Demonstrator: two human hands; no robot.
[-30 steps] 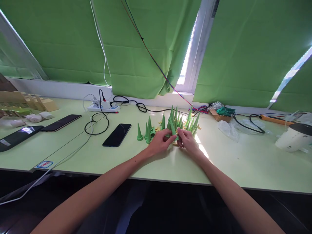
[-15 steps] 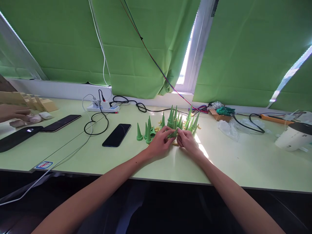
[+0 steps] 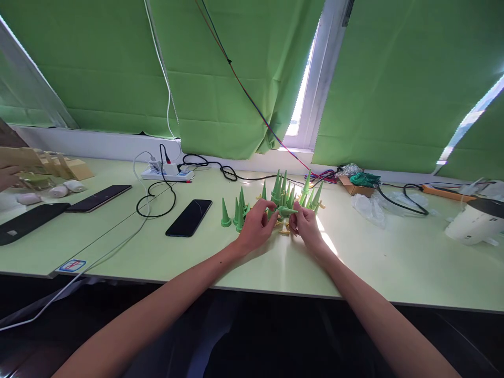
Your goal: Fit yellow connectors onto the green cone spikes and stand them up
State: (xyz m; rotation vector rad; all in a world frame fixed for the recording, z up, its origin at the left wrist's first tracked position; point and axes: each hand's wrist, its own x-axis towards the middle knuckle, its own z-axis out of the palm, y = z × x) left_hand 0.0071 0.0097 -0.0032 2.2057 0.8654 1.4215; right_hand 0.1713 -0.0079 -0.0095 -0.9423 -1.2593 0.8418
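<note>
A green cone (image 3: 286, 211) lies sideways between my two hands, its tip toward the right. My right hand (image 3: 307, 223) is closed, thumb and finger pinching the cone at its tip end. My left hand (image 3: 258, 223) is curved beside the cone's wide base, thumb and fingers apart. Several upright green cones (image 3: 277, 189) stand just behind my hands, and one more green cone (image 3: 225, 214) is upright at the left of the group. Small yellow pieces (image 3: 284, 230) lie on the table under and between my hands.
A black phone (image 3: 189, 218) lies left of the cones. Farther left are a power strip (image 3: 173, 175), cables, a second phone (image 3: 100, 198) and another person's hand (image 3: 7, 177). On the right are a small cardboard box (image 3: 354, 187), plastic bags (image 3: 368, 210) and a white cup (image 3: 474, 223).
The cone between my hands has turned, its tip now toward the right. My left hand's fingers have spread from it. At far left, the other person's hand has moved left.
</note>
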